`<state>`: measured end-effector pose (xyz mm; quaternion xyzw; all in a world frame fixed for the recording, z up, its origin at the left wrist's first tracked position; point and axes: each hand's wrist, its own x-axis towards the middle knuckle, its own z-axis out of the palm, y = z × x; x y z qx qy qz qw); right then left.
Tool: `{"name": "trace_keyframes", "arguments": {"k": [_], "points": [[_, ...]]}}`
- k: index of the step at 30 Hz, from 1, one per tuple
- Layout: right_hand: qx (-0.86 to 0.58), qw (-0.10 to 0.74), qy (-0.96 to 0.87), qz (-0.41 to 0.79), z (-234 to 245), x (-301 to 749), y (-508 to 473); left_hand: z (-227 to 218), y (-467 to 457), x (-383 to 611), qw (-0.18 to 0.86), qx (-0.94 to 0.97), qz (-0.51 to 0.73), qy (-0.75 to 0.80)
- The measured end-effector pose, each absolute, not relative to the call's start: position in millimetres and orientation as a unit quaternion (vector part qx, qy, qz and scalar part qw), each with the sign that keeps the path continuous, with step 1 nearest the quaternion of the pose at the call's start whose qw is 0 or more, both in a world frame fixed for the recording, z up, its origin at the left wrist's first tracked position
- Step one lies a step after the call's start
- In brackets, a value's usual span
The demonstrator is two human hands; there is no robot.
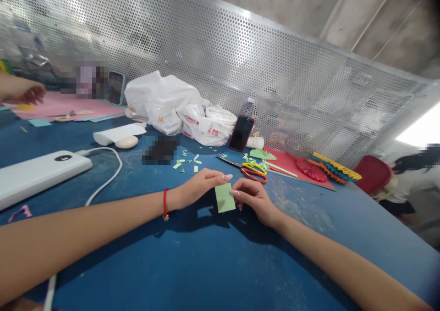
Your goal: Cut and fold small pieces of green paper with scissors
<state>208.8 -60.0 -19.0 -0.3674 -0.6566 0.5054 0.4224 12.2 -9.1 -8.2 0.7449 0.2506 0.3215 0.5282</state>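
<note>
A small light green rectangle of paper (225,200) is held just above the blue table, between my two hands. My left hand (202,186), with a red cord bracelet at its wrist, pinches the paper's upper left corner between thumb and fingers. On the other side my right hand (257,200) grips the right edge with thumb and fingertips. Scissors (253,171) with red and yellow handles lie beyond my hands, blades pointing left. Small green paper scraps (178,165) are scattered behind my left hand, and a green folded paper fan (261,154) rests near the scissors.
White plastic bags (165,102) and a phone (241,133) stand along the perforated metal screen (206,40). A white power bank (41,175) with a cable (118,164) lies left. Another person's hand (22,91) is over pink paper (68,102). Folded coloured paper (333,169) lies right.
</note>
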Motion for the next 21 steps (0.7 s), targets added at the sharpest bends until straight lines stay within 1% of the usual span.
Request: {"name": "trace_keyframes", "arguments": {"k": [4,10,16,21], "points": [[-0.366,0.383,-0.700,0.479,-17.7,206.8,-64.2,-11.9,-7.9,13.7,0.486,0.797,0.280,0.226],[-0.361,0.391,-0.689,0.492,-19.9,206.6,-62.7,-10.5,-11.4,12.8,0.424,0.829,0.286,0.226],[-0.361,0.402,-0.670,0.510,-19.1,207.4,-61.1,-9.9,-11.3,12.6,0.412,0.833,0.292,0.227],[-0.366,0.386,-0.665,0.524,-19.2,207.6,-60.0,-9.4,-10.5,11.9,0.401,0.830,0.311,0.233]]}}
